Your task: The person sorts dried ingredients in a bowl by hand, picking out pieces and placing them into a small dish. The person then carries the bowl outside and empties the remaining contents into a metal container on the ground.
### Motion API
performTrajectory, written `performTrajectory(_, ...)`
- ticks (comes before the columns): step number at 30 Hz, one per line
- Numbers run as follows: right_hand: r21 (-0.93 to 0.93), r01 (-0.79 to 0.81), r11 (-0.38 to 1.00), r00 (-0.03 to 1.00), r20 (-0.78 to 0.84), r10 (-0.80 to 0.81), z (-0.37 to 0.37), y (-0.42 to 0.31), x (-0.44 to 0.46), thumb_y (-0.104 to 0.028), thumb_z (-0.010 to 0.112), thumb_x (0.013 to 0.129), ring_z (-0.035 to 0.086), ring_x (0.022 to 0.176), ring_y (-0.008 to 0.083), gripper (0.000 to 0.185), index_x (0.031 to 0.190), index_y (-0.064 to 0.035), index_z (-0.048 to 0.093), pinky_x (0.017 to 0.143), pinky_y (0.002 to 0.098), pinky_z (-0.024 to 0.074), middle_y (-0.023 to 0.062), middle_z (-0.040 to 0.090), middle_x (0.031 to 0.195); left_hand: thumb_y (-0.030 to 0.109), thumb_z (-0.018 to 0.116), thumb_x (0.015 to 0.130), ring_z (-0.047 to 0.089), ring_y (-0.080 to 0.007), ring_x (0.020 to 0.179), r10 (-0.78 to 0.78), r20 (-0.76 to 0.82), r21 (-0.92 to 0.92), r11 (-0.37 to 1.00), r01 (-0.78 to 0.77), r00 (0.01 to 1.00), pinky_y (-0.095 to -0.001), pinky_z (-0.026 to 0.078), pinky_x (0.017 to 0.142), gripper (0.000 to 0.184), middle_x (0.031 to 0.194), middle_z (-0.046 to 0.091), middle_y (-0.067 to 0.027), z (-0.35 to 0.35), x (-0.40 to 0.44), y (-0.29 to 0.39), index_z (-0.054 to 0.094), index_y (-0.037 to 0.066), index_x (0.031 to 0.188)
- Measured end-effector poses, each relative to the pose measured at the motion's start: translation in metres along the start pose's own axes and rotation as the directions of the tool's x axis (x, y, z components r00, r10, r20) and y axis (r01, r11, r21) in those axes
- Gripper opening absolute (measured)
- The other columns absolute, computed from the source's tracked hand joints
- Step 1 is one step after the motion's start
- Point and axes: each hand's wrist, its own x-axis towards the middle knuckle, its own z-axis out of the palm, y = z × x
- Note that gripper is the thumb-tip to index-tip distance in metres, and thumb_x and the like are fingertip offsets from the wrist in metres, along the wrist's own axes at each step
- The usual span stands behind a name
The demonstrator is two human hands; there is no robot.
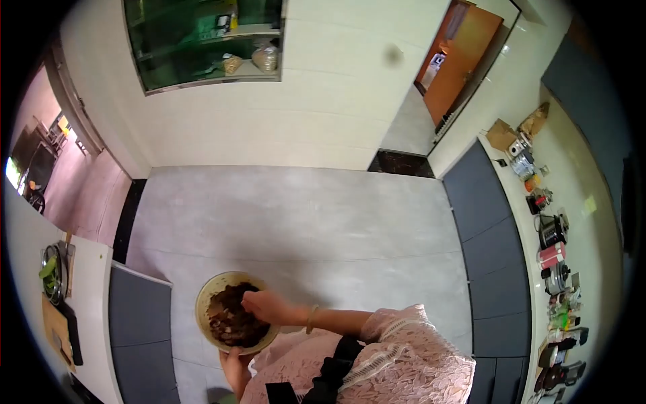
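A pale round bowl [202, 296] is held up in front of my body, over the floor. Inside it lies a dark brown, lumpy mixture [232, 316]; what it is made of cannot be told. My left hand [233, 361] grips the bowl at its near side, its fingers partly hidden under the base. From the right, my right hand [269, 308] reaches over the rim, closed, with its fingertips at the dark mixture. Whatever those fingers hold, if anything, is hidden. A light bangle [311, 319] circles the right wrist.
On the left counter are a cutting board [55, 326], a dark-handled knife [70, 330] and a bowl of green vegetables [52, 273]. Small appliances, including a black cooker [553, 231], line the right counter [515, 202]. Grey cabinets [491, 249] stand below. Doorways open left and upper right.
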Motion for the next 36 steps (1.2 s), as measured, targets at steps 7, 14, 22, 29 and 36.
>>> performTrajectory(7, -0.15, -0.149, 0.977, 0.989, -0.046, 0.144, 0.015, -0.071, 0.229, -0.02, 0.049, 0.088, 0.055, 0.057, 0.0312, 0.024, 0.073, -0.0011, 0.049, 0.052, 0.0359, 0.0417, 0.0152, 0.057, 0.064, -0.003, 0.042, 0.069, 0.058, -0.0327, 0.09, 0.034, 0.14, 0.049, 0.998, -0.041, 0.99, -0.0414, 0.056, 0.07, 0.055, 0.111, 0.048, -0.0187, 0.022, 0.115, 0.206, 0.031, 0.0, 0.123)
performTrajectory(14, -0.108, -0.186, 0.977, 0.963, -0.216, 0.159, -0.052, -0.059, 0.406, -0.018, 0.054, 0.086, 0.047, 0.046, 0.0205, 0.021, 0.072, -0.0013, 0.053, 0.045, 0.0321, 0.0385, 0.0109, 0.054, 0.058, -0.002, 0.042, 0.07, 0.06, -0.0267, 0.086, 0.094, 0.157, 0.127, 0.985, -0.114, 0.983, -0.0351, 0.057, 0.066, 0.052, 0.107, 0.051, -0.0167, 0.11, 0.249, 0.352, 0.034, 0.0, 0.121)
performTrajectory(22, -0.065, -0.083, 0.994, 0.991, -0.113, 0.076, -0.125, -0.034, 0.539, -0.008, 0.06, 0.08, 0.043, 0.05, 0.0064, 0.008, 0.077, -0.0009, 0.057, 0.047, 0.0225, 0.0375, 0.0046, 0.052, 0.056, 0.0, 0.044, 0.072, 0.062, -0.0268, 0.076, 0.183, -0.02, -0.011, 0.983, -0.184, 0.983, -0.0368, 0.057, 0.061, 0.05, 0.101, 0.055, -0.0141, 0.18, 0.326, 0.385, 0.037, 0.003, 0.122)
performTrajectory(29, 0.047, 0.099, 0.994, 0.988, 0.117, -0.104, -0.05, -0.091, 0.681, -0.006, 0.059, 0.081, 0.039, 0.052, 0.0035, 0.012, 0.072, 0.0002, 0.054, 0.046, 0.0206, 0.034, -0.0008, 0.048, 0.055, -0.006, 0.041, 0.07, 0.062, -0.0275, 0.078, 0.434, -0.309, 0.016, 0.892, -0.452, 0.846, -0.0326, 0.058, 0.057, 0.058, 0.107, 0.05, -0.0158, 0.161, 0.314, 0.513, 0.031, 0.004, 0.127)
performTrajectory(36, 0.147, 0.219, 0.965, 0.902, 0.347, -0.258, 0.004, -0.143, 0.605, -0.007, 0.059, 0.08, 0.039, 0.05, 0.0056, 0.011, 0.073, -0.0005, 0.054, 0.045, 0.0222, 0.0334, 0.0032, 0.046, 0.054, -0.006, 0.038, 0.072, 0.062, -0.0276, 0.079, 0.367, -0.429, -0.08, 0.895, -0.439, 0.825, -0.0312, 0.058, 0.058, 0.058, 0.109, 0.049, -0.0178, 0.102, 0.217, 0.459, 0.027, 0.003, 0.128)
